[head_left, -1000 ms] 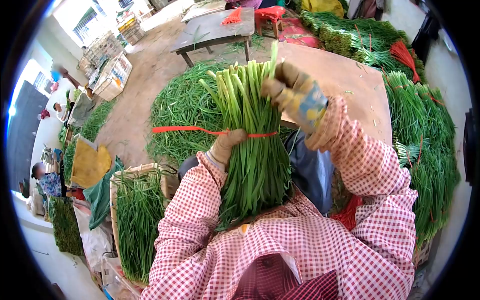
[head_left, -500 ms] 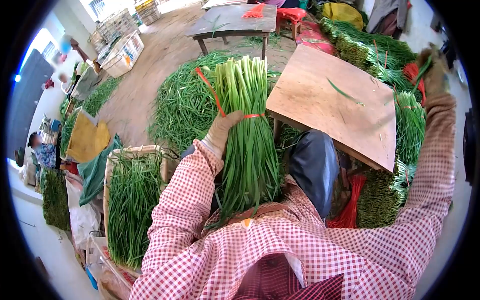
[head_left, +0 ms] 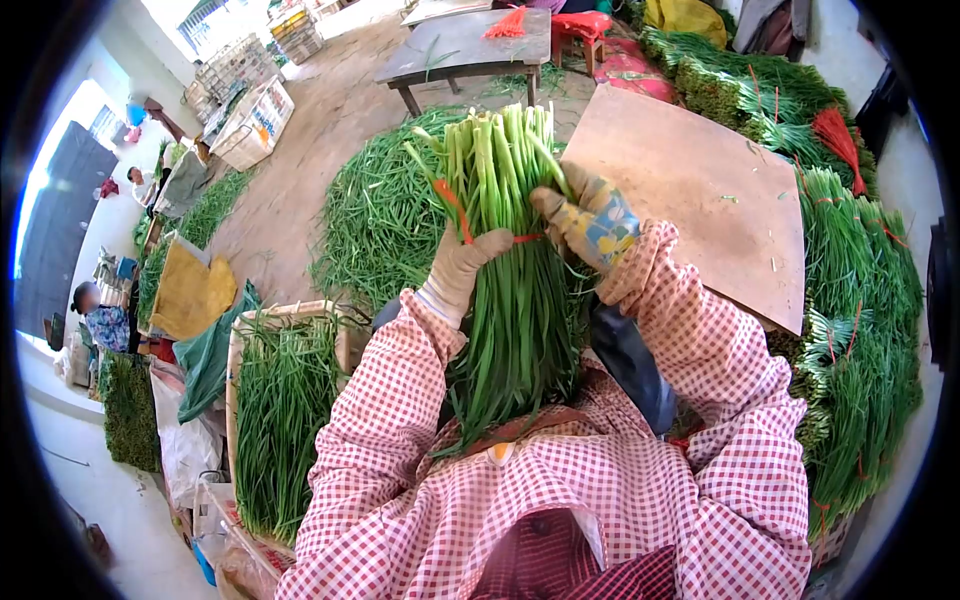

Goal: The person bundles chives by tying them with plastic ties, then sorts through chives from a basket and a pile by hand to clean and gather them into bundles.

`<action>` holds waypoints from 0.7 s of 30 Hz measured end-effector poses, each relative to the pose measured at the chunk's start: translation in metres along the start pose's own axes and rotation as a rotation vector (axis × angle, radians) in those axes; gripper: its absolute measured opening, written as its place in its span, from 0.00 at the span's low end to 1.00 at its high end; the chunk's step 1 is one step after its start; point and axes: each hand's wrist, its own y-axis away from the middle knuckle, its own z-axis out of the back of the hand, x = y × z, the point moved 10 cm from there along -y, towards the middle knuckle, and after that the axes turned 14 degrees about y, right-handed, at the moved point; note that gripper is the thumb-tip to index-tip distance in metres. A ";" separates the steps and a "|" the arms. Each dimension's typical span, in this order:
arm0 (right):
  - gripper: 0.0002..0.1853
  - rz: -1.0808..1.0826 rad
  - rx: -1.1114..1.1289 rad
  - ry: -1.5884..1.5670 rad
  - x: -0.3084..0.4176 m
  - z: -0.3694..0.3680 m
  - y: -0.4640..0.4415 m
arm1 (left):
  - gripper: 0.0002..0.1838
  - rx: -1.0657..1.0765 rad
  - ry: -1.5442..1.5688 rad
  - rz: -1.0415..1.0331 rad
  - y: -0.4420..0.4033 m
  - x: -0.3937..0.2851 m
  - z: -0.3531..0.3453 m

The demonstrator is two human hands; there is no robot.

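Observation:
An upright bundle of green stalks stands in front of my body, pale cut ends up and leaves hanging down. A red tie goes round its middle, with one loose end pointing up at the left. My left hand, in a beige glove, is closed round the left side of the bundle at the tie. At the upper right of the bundle, my right hand, in a patterned glove, has its fingers closed on a stalk near the bundle's edge.
A wooden board lies to the right. Stacked tied bundles line the far right. Loose greens lie on the floor behind, near a dark table. A filled crate stands left. A person is at the far left.
My right hand has come back from the far upper right to the bundle, where it was one second ago. My left hand has kept its hold.

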 end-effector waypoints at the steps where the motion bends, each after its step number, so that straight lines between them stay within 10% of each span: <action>1: 0.15 -0.004 0.000 0.001 0.005 0.006 -0.003 | 0.35 0.029 -0.015 0.013 -0.001 0.002 0.003; 8: 0.09 0.339 -0.351 -0.176 0.053 0.227 -0.026 | 0.27 -0.027 0.174 0.246 0.002 0.057 0.101; 9: 0.09 0.161 -0.754 0.405 0.078 0.268 0.002 | 0.25 -0.044 0.254 0.262 0.008 0.055 0.100; 14: 0.20 0.086 -1.054 0.178 0.046 0.420 0.063 | 0.19 -0.185 0.423 0.139 0.025 0.035 0.142; 17: 0.20 -0.264 -0.546 0.674 0.023 0.288 0.045 | 0.19 -0.177 0.531 0.223 0.021 0.020 0.065; 18: 0.23 0.119 -0.286 0.368 0.007 0.227 0.042 | 0.26 -0.217 0.575 0.220 0.017 0.027 0.063; 21: 0.20 0.011 0.001 0.356 0.008 0.050 0.044 | 0.30 -0.039 0.605 0.243 0.007 0.012 -0.008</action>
